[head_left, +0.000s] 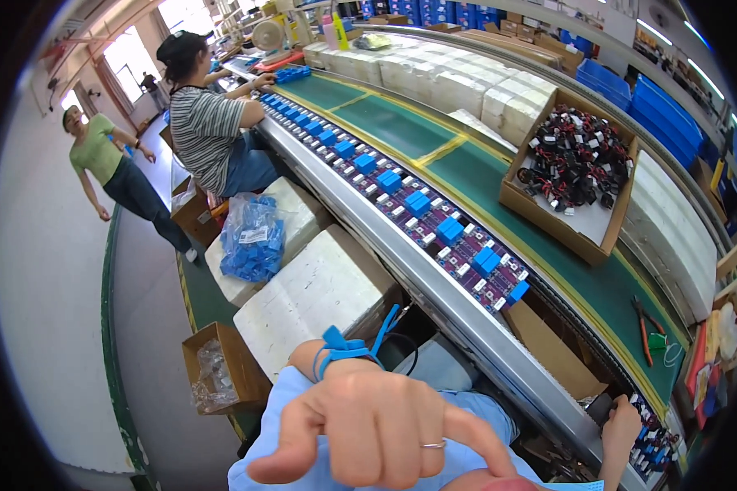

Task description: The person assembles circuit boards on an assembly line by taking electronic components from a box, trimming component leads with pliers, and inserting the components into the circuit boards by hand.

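At six o'clock, holding left hand (377, 425) curled; at four, right hand (624, 421) by circuit boards (653, 446), near rail edge (471, 331); cannot tell either grip. Toward twelve, bare green belt (393, 127).

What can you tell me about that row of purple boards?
The row is a long line of flat purple boards, set closely one after another, bearing blue blocks that look like plastic and small white parts. It lies between a silver rail and a green surface, stretching toward a seated person. Neither the wearer's left hand nor right hand touches it; its far end is too small to judge.
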{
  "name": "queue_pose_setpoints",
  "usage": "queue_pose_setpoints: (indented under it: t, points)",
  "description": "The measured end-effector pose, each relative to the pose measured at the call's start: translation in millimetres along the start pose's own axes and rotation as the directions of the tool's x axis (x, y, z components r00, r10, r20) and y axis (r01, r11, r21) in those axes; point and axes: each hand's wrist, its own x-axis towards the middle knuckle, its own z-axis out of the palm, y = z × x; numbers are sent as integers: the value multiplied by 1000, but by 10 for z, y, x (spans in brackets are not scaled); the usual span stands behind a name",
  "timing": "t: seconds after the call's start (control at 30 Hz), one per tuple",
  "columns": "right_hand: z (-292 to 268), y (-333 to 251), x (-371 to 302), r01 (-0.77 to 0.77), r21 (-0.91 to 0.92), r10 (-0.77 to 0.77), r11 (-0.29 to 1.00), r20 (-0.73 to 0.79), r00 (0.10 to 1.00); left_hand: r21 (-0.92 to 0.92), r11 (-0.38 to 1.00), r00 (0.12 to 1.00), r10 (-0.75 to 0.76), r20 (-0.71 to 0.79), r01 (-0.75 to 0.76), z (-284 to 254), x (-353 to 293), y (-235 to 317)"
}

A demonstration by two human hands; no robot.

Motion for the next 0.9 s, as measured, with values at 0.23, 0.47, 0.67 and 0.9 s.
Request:
queue_pose_setpoints:
  t: [0.23, 0.47, 0.67, 0.9]
  points:
    - [90, 276, -28, -95, -40, 95, 995, -6, 995, 87, 992, 995, -94, -15, 95, -1, 63, 89]
    - [291, 872, -132, -212, -51, 207, 976, -86, 975, 151, 986, 996, -58, -61, 67, 111, 16, 11]
    - [519, 1516, -250, -334, -73, 322, 940, -138, 937, 148, 986, 997, -82, -9, 83, 37, 56, -34]
    - [7, 1222, -195, -224, 63, 232, 973, -202, 952, 118, 988, 988, -113, 107, 100, -139, 194, -272]
